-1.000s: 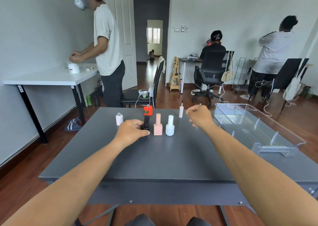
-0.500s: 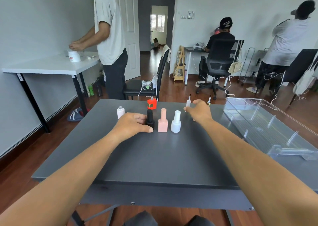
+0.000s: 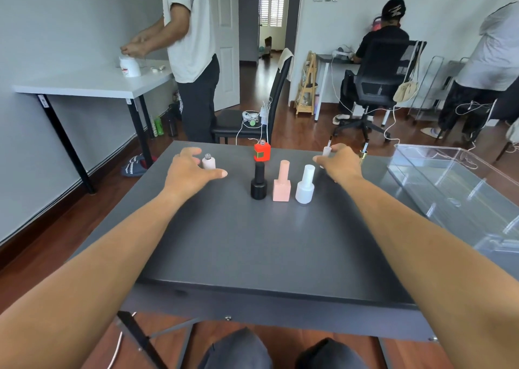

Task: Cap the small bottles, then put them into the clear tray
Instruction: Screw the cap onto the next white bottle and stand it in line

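On the dark grey table (image 3: 252, 250) stand three capped bottles in a row: black (image 3: 258, 181), pink (image 3: 281, 181) and white (image 3: 305, 184). Behind them an uncapped red bottle (image 3: 262, 151) stands. At the far left is a small uncapped pale pink bottle (image 3: 209, 162); my left hand (image 3: 191, 172) is open around it, fingers apart, not closed on it. My right hand (image 3: 338, 163) curls around a pale cap with a brush (image 3: 326, 150) standing upright. A gold cap with brush (image 3: 363, 153) stands just right of that hand.
The clear tray (image 3: 460, 188) sits on the right part of the table, reaching past its right edge. A black chair (image 3: 252, 115) stands behind the table. Three people work at other desks in the room.
My left hand let go of the black bottle and moved left to the small pale pink bottle. My right hand stayed at the pale brush cap. The camera tilted down.
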{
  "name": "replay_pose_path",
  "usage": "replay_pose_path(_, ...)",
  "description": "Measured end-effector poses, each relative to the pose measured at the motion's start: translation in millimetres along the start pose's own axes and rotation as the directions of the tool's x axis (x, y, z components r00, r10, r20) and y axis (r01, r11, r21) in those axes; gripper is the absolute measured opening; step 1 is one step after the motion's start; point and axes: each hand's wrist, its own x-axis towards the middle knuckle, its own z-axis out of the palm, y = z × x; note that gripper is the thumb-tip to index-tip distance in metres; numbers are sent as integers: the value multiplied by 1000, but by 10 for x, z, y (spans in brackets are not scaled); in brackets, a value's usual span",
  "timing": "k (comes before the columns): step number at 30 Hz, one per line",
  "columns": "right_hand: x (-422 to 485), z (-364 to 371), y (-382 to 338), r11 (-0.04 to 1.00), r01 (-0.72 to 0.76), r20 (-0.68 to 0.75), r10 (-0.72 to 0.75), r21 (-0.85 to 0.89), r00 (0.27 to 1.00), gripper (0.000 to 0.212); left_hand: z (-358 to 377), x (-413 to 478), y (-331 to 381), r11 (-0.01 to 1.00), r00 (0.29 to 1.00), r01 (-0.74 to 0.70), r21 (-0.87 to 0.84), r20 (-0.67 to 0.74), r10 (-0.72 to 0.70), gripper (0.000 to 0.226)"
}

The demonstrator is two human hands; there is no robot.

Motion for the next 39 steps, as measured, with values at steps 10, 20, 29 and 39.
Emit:
replay_pose_path(10, 22, 32, 29, 999, 39, -32, -39, 3, 999, 20, 0, 70, -23, 999, 1000, 3, 37, -17, -2, 40)
replay_pose_path(20, -219, -176, -110, 984, 9, 13, -12, 179, 1000, 21, -143, -103, 241, 996, 1000, -1, -87, 23, 3, 29)
replay_pose_path(29, -610, -602, -397, 899, 89, 55, -124, 428, 991, 21, -284, -500, 847, 957, 975, -104, -270, 161, 152, 30)
replay_pose_path(39, -1166, -1002, -660, 825, 140, 157, -266, 548, 951, 16, -226, -870, 1197, 939, 948, -226, -259, 162, 273, 38)
